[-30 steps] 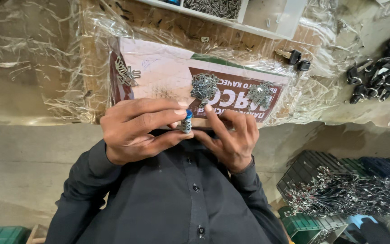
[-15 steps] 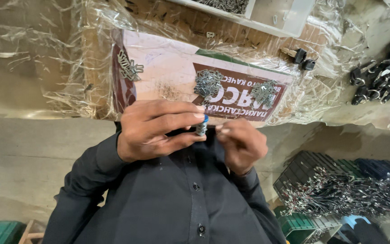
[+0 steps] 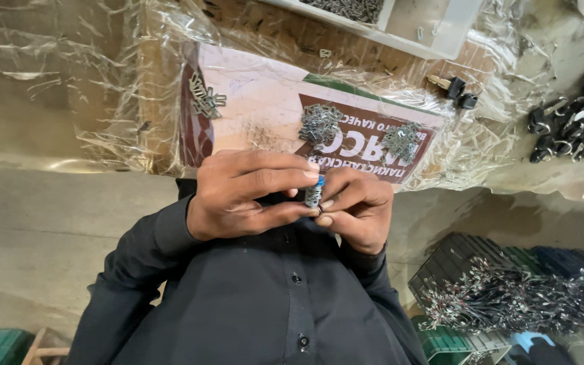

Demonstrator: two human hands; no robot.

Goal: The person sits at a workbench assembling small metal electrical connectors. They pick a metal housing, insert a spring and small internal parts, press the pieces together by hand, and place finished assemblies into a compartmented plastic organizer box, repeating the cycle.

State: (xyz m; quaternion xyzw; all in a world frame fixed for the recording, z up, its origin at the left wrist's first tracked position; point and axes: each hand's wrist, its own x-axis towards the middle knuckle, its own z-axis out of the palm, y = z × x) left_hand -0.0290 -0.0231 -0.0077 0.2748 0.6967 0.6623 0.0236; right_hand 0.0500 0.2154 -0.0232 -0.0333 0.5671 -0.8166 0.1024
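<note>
Lock cylinder (image 3: 313, 195), small and metal with a blue tip, sits pinched between both hands at chest height: left hand (image 3: 248, 192) curled around it, right hand (image 3: 356, 209) fingertips closed on its lower end. Piles of small metal pieces (image 3: 319, 125) lie just beyond; steadying it with a firm left-hand grip seems wise.

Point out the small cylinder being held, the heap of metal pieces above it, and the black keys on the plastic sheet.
small metal cylinder (image 3: 313, 195), head view, its ribbed middle.
heap of metal pieces (image 3: 319, 125), head view, centre of the pile.
black keys (image 3: 459, 93), head view, a black head.
</note>
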